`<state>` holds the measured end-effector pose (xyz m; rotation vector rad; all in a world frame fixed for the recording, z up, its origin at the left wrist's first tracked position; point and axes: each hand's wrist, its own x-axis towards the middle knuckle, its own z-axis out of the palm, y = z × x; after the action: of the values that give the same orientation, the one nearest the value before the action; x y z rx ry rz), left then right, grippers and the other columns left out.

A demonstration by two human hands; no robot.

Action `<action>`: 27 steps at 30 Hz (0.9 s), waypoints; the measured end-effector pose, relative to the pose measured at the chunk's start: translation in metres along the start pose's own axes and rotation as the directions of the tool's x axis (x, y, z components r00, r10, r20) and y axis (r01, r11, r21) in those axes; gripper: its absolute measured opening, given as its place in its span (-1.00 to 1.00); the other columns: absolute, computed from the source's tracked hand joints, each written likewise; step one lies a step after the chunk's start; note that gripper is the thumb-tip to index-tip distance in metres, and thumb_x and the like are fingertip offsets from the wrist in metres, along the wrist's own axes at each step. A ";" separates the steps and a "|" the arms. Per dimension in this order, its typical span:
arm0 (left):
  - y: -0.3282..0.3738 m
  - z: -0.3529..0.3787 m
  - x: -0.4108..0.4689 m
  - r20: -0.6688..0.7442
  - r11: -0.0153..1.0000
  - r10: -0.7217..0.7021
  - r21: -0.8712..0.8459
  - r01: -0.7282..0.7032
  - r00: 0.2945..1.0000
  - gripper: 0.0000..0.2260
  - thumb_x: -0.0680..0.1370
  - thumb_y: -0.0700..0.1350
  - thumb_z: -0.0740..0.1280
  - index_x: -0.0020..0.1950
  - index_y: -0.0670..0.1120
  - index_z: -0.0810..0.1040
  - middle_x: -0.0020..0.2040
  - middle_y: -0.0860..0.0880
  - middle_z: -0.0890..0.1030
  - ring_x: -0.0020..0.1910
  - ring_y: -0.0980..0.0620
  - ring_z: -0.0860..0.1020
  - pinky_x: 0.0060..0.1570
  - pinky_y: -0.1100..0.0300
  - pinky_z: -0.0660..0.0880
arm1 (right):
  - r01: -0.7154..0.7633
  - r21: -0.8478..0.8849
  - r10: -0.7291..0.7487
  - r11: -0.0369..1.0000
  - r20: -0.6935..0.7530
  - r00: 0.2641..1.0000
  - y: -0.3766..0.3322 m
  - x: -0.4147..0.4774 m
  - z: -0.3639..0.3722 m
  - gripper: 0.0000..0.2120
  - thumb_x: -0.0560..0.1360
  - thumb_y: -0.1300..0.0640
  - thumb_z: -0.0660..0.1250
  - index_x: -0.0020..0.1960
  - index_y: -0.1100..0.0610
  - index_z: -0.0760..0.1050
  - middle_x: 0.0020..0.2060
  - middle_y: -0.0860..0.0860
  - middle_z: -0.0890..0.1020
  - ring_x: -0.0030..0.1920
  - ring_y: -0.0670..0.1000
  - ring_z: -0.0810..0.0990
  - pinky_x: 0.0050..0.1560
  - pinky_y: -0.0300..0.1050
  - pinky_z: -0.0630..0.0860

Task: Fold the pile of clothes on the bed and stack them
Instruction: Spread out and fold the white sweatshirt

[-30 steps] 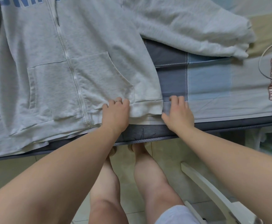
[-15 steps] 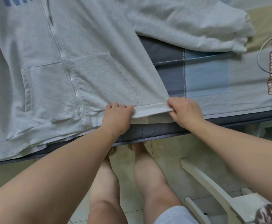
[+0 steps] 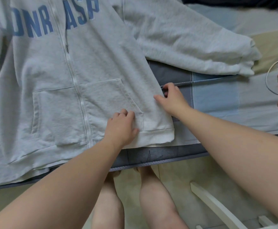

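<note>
While my left hand (image 3: 121,128) presses flat on the hoodie (image 3: 55,96), my right hand (image 3: 171,98) pinches its side edge.

The light is soft and even, rather cool, with no glare. Shadows are weak, only under the bed (image 3: 151,156) edge. The wide lens bends straight lines near the borders. Far corners look slightly blurred.

Home bedroom: bed (image 3: 217,103) in checked bedding, tiled floor (image 3: 176,177) beside.
</note>
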<state>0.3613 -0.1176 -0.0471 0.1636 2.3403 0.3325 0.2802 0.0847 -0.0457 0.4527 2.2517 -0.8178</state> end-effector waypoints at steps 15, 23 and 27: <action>0.005 -0.044 -0.002 0.346 0.992 -0.006 -0.115 0.049 0.938 -0.73 0.64 0.05 0.21 0.32 0.02 0.42 0.27 0.01 0.54 0.19 -0.05 0.52 0.17 0.03 0.48 | -0.179 0.020 0.179 0.984 -0.008 0.984 -0.001 -0.011 -0.051 -0.65 0.56 -0.16 0.34 0.14 0.09 0.53 0.02 -0.02 0.59 0.04 0.05 0.55 -0.10 -0.10 0.39; 0.053 -0.108 0.041 -0.057 0.988 0.117 -0.099 -0.122 0.992 -0.62 0.62 0.02 0.25 0.44 0.02 0.36 0.42 0.01 0.40 0.33 -0.07 0.40 0.20 0.06 0.41 | -0.235 -0.273 0.147 0.933 -0.307 0.940 0.038 0.028 -0.153 -0.33 0.54 -0.13 0.36 0.55 0.01 0.20 0.50 0.12 0.28 0.48 0.25 0.24 0.43 0.18 0.25; 0.092 -0.104 0.090 -0.229 0.987 0.133 -0.061 -0.151 0.964 -0.54 0.58 0.01 0.31 0.47 0.03 0.34 0.56 -0.06 0.27 0.50 -0.14 0.23 0.40 -0.02 0.29 | -0.221 -0.288 0.100 0.932 -0.383 0.918 0.055 0.077 -0.200 -0.19 0.53 -0.21 0.34 0.62 -0.05 0.01 0.61 0.04 0.04 0.58 0.16 0.02 0.50 0.22 0.06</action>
<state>0.2258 -0.0294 -0.0102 0.2697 2.5397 0.5376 0.1577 0.2653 -0.0111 0.6652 2.5828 -0.2763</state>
